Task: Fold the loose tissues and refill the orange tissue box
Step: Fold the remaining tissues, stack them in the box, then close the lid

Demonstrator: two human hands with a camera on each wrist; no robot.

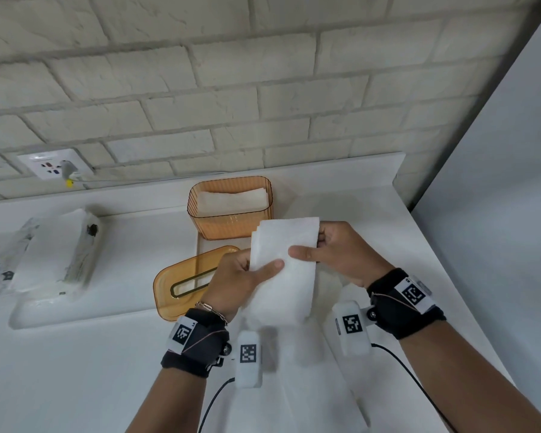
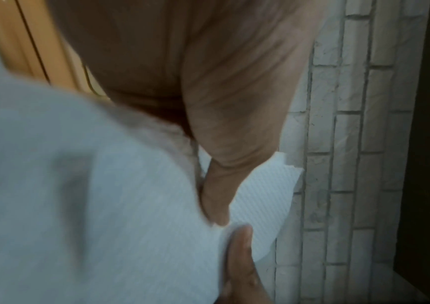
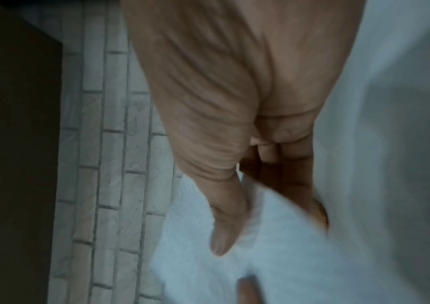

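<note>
Both hands, left hand (image 1: 235,276) and right hand (image 1: 341,251), pinch folded tissues (image 1: 283,270); fingers behind stay hidden.

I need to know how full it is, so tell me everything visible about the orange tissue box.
The orange tissue box is a ribbed, translucent orange container, plastic by the look, with rounded corners. It stands upright and open on the white counter near the brick wall. A layer of white folded tissues lies inside, below the rim. Its orange lid, with a slot, lies off in front. Neither hand touches the box.
</note>
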